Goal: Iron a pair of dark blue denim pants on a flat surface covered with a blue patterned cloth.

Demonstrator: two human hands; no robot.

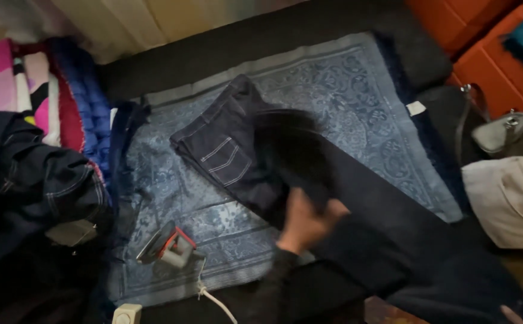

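Jeans (pixel 231 150) of dark blue denim lie spread on a patterned blue mat (pixel 357 102), waistband and stitched back pocket up and away from the left hand (pixel 306 222). That hand's grip is closed on a fold of the dark cloth at the seat, fingers curled into it. The upper part looks flat; the legs, running down toward the right hand (pixel 516 312), are bunched and not yet smoothed. Only fingertips of that hand show at the frame's corner, so its grip cannot be judged. An iron (pixel 165 246) rests left of the left hand, untouched.

Dim indoor light, motion blur, soft focus
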